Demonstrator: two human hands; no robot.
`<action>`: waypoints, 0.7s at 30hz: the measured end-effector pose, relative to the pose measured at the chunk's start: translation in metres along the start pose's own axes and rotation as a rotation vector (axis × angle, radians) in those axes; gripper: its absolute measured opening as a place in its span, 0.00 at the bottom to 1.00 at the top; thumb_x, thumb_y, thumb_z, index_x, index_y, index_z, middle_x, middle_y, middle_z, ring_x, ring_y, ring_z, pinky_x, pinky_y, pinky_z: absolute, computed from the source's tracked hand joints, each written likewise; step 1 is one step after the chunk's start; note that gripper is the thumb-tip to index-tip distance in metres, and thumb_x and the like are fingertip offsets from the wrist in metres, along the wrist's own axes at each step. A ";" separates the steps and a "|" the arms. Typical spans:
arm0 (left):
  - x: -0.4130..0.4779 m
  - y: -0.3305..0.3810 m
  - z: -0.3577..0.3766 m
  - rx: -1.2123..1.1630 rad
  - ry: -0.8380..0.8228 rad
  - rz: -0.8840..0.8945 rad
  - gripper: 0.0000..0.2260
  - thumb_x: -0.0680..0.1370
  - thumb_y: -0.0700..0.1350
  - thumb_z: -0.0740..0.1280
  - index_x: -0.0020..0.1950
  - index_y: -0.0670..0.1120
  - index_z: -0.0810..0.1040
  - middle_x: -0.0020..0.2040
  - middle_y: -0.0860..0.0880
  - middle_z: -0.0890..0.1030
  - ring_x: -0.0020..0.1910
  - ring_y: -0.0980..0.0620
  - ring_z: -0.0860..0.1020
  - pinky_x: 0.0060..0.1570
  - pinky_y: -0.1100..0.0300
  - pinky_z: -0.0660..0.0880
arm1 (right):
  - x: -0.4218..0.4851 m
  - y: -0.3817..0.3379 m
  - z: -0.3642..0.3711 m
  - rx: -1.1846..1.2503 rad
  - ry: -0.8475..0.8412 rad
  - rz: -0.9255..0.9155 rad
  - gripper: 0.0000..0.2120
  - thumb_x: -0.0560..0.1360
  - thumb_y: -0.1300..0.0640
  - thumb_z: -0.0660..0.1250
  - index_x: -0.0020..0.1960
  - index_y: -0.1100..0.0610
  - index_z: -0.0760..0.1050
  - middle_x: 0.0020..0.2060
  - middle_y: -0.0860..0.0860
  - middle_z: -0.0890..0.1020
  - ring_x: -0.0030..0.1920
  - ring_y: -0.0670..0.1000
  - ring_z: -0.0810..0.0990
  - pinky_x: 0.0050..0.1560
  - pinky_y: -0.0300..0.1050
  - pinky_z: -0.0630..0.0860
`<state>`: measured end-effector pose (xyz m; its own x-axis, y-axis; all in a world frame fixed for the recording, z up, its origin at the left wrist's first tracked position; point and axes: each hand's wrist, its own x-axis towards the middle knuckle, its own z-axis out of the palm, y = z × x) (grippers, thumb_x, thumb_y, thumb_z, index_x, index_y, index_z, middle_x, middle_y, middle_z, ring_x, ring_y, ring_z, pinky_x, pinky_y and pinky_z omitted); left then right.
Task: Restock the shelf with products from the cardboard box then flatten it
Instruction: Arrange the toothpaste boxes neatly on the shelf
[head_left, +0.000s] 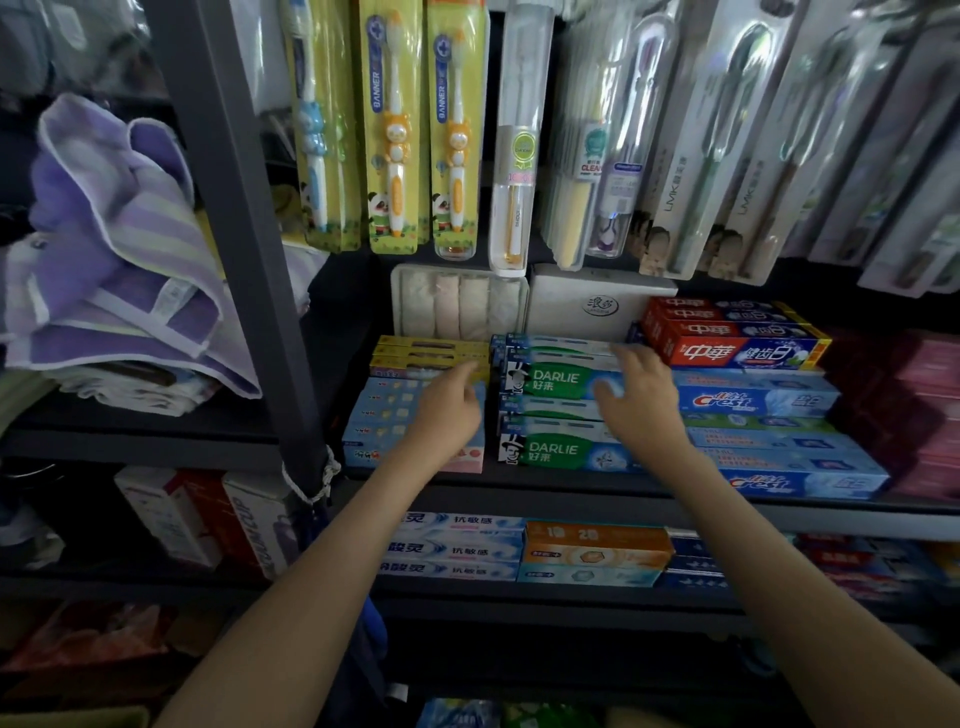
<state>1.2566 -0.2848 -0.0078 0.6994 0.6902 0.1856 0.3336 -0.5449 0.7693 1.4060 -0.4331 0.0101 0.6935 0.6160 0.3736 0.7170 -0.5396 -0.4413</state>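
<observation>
Both yr hands are up at the middle shelf (571, 491), arms reaching in from below. L hand (451, 410) sits knuckles-up over the light-blue toothpaste stack (382, 415) at the shelf's left end. Its fingers are loosely bent, index stretched fwd toward the yellow boxes (426, 353) piled just behind. It grips nothing that shows; can't tell if the fingertip touches the yellow pile.

R hand (641, 402) is spread wide, fingers apart and fairly straight, laid over the right part of the upper DARLIE boxes (558, 382). Nothing is clamped in it. A 2nd DARLIE pile (561, 452) lies in front, nearer the shelf edge.

Right of the R hand, touching the DARLIE row, are the Crest boxes (753, 402), stepped down toward you. The red boxes (727, 343) are stacked behind and above them. At the back of the shelf stand a rolled-cloth pack (457, 306) and, beside it, a white box (587, 301).

Above all this, kids' toothbrushes (395, 130) on yellow cards hang in a row w/ clear-packed adult brushes to their right. The shelf below holds more toothpaste, incl. an orange box (597, 545). Left of the grey upright, a purple striped towel (119, 234) lies heaped on other folded cloth.

A tan edge (72, 717) shows at bottom left; can't tell what it is.
</observation>
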 end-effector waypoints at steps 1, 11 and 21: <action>0.003 0.008 0.002 -0.157 -0.035 -0.049 0.21 0.81 0.34 0.54 0.74 0.44 0.63 0.72 0.45 0.68 0.69 0.48 0.68 0.66 0.57 0.65 | 0.002 0.012 -0.005 0.046 0.029 0.076 0.23 0.77 0.59 0.62 0.70 0.62 0.65 0.68 0.61 0.68 0.67 0.61 0.65 0.65 0.54 0.63; 0.042 0.043 0.026 -0.813 -0.100 -0.450 0.09 0.82 0.39 0.55 0.47 0.43 0.74 0.45 0.46 0.80 0.44 0.53 0.76 0.38 0.67 0.74 | 0.023 0.046 -0.021 0.318 -0.062 0.327 0.19 0.76 0.62 0.60 0.66 0.63 0.70 0.61 0.60 0.73 0.59 0.60 0.72 0.51 0.46 0.68; 0.073 0.024 0.047 -0.633 -0.103 -0.481 0.23 0.76 0.57 0.59 0.63 0.44 0.74 0.57 0.42 0.80 0.56 0.42 0.78 0.63 0.45 0.71 | 0.039 0.037 -0.024 0.414 -0.331 0.448 0.12 0.76 0.61 0.58 0.59 0.60 0.69 0.53 0.56 0.75 0.49 0.54 0.74 0.43 0.44 0.70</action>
<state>1.3447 -0.2698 -0.0046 0.6352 0.7166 -0.2882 0.2128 0.1964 0.9572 1.4611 -0.4432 0.0281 0.8117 0.5627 -0.1568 0.2350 -0.5603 -0.7943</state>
